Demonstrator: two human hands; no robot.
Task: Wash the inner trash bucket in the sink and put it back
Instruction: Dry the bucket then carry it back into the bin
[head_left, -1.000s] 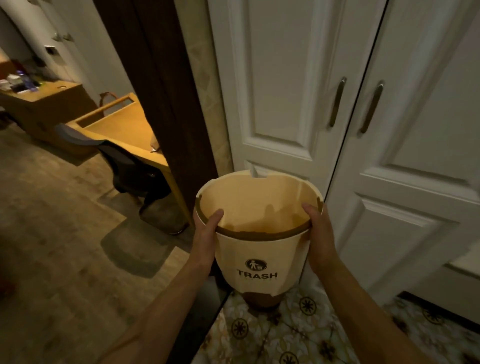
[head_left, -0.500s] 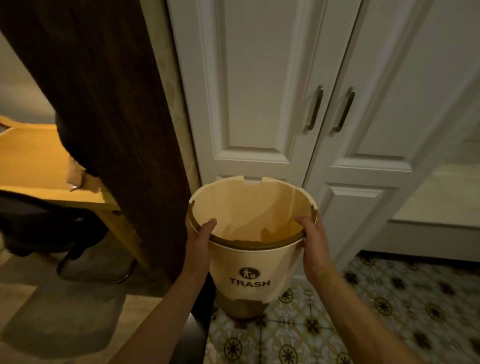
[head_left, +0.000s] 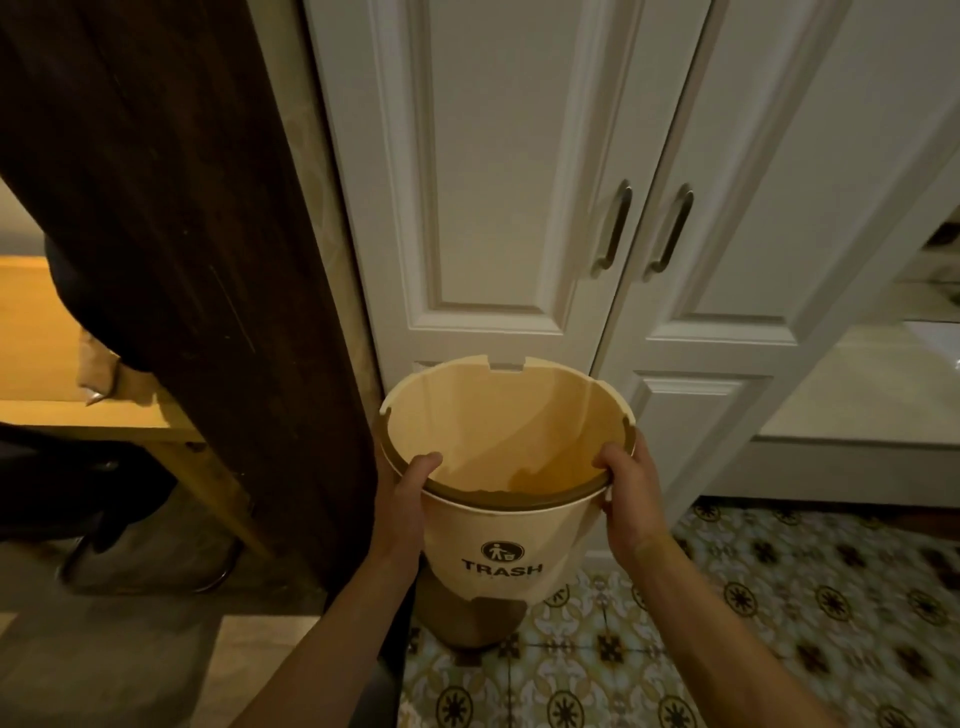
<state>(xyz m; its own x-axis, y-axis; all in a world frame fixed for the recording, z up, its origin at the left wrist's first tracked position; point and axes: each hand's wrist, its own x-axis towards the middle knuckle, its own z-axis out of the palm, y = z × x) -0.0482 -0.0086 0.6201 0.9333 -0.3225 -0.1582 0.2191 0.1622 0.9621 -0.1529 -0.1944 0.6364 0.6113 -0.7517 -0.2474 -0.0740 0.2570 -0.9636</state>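
A cream trash bin (head_left: 501, 543) with a black "TRASH" label and a brown base is upright just in front of me, over the patterned tile floor. Its open top shows a tan inner wall (head_left: 483, 436) with a dark brown ring at the rim and nothing inside. My left hand (head_left: 402, 501) grips the left rim with the thumb inside. On the right rim, my right hand (head_left: 631, 496) holds the same way. I cannot tell whether the base touches the floor.
White cabinet doors (head_left: 498, 208) with two metal handles (head_left: 615, 228) stand right behind the bin. A dark wooden door frame (head_left: 197, 260) rises at left, with a wooden desk (head_left: 47, 374) and dark chair (head_left: 78, 488) beyond. Patterned tiles (head_left: 779, 597) spread right, below a pale counter (head_left: 857, 395).
I have moved forward and right, from the wood floor toward the tiled area. The bin, still held by both hands, sits lower and closer to the cabinet doors.
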